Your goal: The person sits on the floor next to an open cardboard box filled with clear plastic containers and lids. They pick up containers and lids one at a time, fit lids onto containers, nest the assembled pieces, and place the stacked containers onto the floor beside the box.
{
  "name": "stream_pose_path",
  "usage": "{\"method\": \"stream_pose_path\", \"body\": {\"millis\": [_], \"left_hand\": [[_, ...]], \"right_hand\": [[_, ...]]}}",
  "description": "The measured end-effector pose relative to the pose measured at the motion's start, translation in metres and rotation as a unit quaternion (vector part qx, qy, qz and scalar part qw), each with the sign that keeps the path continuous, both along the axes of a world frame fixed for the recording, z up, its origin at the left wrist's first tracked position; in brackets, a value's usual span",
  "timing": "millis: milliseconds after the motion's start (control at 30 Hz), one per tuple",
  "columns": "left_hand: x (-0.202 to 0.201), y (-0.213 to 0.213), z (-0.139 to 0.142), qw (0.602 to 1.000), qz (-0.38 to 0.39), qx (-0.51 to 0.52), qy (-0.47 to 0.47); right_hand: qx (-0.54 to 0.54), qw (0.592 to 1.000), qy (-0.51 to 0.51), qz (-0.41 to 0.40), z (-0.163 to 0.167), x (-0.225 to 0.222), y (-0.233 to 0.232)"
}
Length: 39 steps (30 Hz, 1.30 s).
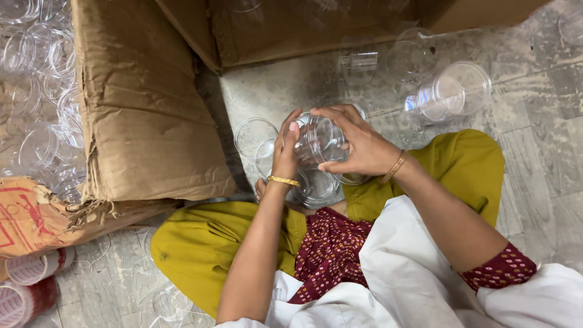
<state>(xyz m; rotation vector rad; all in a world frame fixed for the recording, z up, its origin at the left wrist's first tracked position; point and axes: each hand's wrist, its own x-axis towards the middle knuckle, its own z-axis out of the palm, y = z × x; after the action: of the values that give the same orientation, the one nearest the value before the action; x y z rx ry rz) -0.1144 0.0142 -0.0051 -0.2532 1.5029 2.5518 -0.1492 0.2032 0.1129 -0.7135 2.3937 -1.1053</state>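
I sit cross-legged on the floor. Both hands hold a clear plastic jar (317, 141) above my lap. My left hand (285, 152) grips its left side, fingers up along the wall. My right hand (358, 144) wraps over its top and right side. Directly below the jar, more clear jars (316, 187) rest between my knees. A clear round lid (254, 136) lies on the floor just left of my left hand.
An open cardboard box (143, 109) at left holds several clear jars (36, 91). Another box (285, 27) stands at the back. Loose clear jars (452, 91) lie on the grey floor at upper right. Tape rolls (27, 282) sit at bottom left.
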Motion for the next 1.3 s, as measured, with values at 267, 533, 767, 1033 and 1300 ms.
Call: {"method": "stream_pose_path", "body": {"millis": [267, 533, 767, 1033, 1300], "left_hand": [[0.001, 0.005, 0.01, 0.993, -0.062, 0.007, -0.099], [-0.054, 0.048, 0.001, 0.985, -0.141, -0.087, -0.042], [-0.146, 0.148, -0.041, 0.877, 0.059, -0.439, 0.188], [-0.191, 0.186, -0.059, 0.829, 0.064, -0.556, -0.011], [-0.201, 0.185, -0.045, 0.802, -0.044, -0.59, 0.085]], "right_hand": [[-0.03, 0.998, -0.061, -0.01, -0.008, 0.001, 0.01], [-0.1, 0.985, 0.022, -0.137, -0.008, 0.007, 0.076], [0.205, 0.87, 0.335, -0.298, 0.022, -0.019, 0.212], [0.202, 0.89, 0.28, -0.296, -0.01, -0.035, 0.232], [0.216, 0.89, 0.286, -0.282, -0.012, -0.042, 0.236]]}}
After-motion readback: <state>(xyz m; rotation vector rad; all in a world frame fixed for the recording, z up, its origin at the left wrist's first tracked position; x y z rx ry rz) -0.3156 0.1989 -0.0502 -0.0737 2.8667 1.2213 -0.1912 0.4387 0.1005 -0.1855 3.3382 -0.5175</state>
